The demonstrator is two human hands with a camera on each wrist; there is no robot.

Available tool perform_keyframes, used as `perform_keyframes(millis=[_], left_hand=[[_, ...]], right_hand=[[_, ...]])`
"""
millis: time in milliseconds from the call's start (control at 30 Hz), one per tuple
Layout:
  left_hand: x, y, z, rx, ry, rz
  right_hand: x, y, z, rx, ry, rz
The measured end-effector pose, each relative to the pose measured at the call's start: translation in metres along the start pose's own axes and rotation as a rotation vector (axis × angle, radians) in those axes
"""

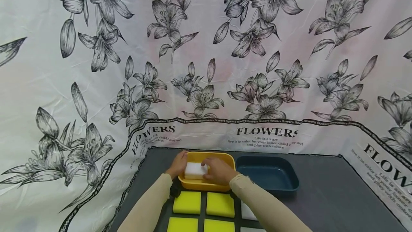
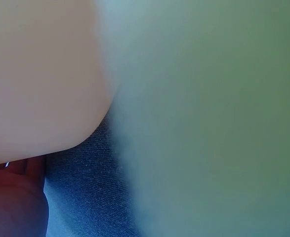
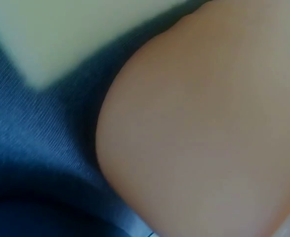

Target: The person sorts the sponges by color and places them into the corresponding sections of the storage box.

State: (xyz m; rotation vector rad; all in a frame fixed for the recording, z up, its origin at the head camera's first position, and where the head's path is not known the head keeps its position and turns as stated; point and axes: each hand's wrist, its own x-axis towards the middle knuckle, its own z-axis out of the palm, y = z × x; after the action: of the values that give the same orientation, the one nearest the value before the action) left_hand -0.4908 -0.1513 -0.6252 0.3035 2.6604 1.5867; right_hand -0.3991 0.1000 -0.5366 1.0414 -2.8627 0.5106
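Head view: the right hand (image 1: 219,170) pinches a boxy, matte white block (image 1: 193,172) in its grip, at 9 o'clock inside a smooth, round-cornered yellow tray (image 1: 206,188); the left hand (image 1: 177,166) touches that tray's rim, its grip I cannot tell; squarish yellow blocks (image 1: 187,202) lie at 6 o'clock; left wrist view: ribbed dark tabletop (image 2: 93,192) at 6 o'clock; right wrist view: a blurred pale corner (image 3: 61,44) at 11.
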Motion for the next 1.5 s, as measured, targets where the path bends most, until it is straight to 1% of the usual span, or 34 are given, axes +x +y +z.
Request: perform_keyframes(millis=[33,67,133,200,267,333,400,500,533,567,733,767,800,867,933,1000,1033,1100,1167,1233,1267,1367,1433,1500], left_hand=[[-0.004,0.005,-0.001,0.011,-0.001,0.009],[-0.011,0.014,-0.004,0.021,0.003,0.016],[-0.02,0.027,-0.007,0.04,-0.002,0.021],[-0.027,0.035,-0.009,0.057,0.002,0.015],[-0.037,0.051,-0.012,0.051,0.012,0.002],[-0.041,0.058,-0.012,0.049,0.018,-0.013],[-0.044,0.062,-0.012,0.039,0.017,-0.028],[-0.042,0.059,-0.012,0.034,0.013,-0.028],[-0.038,0.05,-0.011,0.048,0.007,-0.005],[-0.034,0.044,-0.011,0.053,0.007,0.003],[-0.005,0.002,-0.004,0.05,0.019,-0.006],[-0.002,0.0,-0.003,0.033,0.025,-0.027],[0.002,-0.006,-0.002,0.032,0.026,-0.031],[0.005,-0.009,-0.001,0.042,0.023,-0.023],[0.002,-0.005,-0.001,0.055,0.015,-0.02],[-0.004,0.003,-0.004,0.07,0.006,0.003],[-0.008,0.01,-0.005,0.067,0.005,0.011],[-0.015,0.02,-0.007,0.072,0.003,0.036],[-0.02,0.026,-0.009,0.065,0.002,0.048],[-0.024,0.029,-0.009,0.045,0.001,0.038],[-0.024,0.03,-0.009,0.049,0.002,0.037],[-0.03,0.04,-0.01,0.039,0.012,0.024],[-0.031,0.04,-0.011,0.058,0.006,0.029],[-0.035,0.048,-0.012,0.051,-0.004,0.021]], right_hand=[[0.0,0.001,0.0,0.0,0.005,-0.01],[0.0,0.002,0.0,0.004,0.005,-0.019],[-0.002,0.005,0.0,0.002,0.006,-0.037],[-0.005,0.008,-0.003,0.009,0.009,-0.059],[-0.01,0.01,-0.008,0.019,0.003,-0.065],[-0.017,0.013,-0.012,0.028,-0.003,-0.066],[-0.025,0.016,-0.018,0.037,-0.007,-0.063],[-0.041,0.022,-0.026,0.051,-0.016,-0.045],[-0.046,0.023,-0.028,0.051,-0.015,-0.037],[-0.05,0.025,-0.031,0.054,-0.01,-0.031],[-0.069,0.034,-0.043,0.027,0.028,0.001],[-0.072,0.036,-0.045,0.017,0.037,0.002],[-0.076,0.037,-0.048,0.005,0.043,0.002],[-0.083,0.038,-0.052,-0.004,0.059,-0.011],[-0.091,0.039,-0.058,-0.016,0.07,-0.032],[-0.099,0.04,-0.064,-0.021,0.078,-0.052],[-0.103,0.04,-0.067,-0.016,0.078,-0.06],[-0.111,0.04,-0.072,-0.016,0.065,-0.059],[-0.12,0.039,-0.077,-0.018,0.049,-0.051],[-0.129,0.037,-0.083,-0.026,0.028,-0.038],[-0.133,0.036,-0.085,-0.031,0.021,-0.032],[-0.146,0.033,-0.094,-0.042,0.006,-0.027],[-0.155,0.031,-0.1,-0.043,0.004,-0.031],[-0.164,0.029,-0.104,-0.042,-0.007,-0.033]])
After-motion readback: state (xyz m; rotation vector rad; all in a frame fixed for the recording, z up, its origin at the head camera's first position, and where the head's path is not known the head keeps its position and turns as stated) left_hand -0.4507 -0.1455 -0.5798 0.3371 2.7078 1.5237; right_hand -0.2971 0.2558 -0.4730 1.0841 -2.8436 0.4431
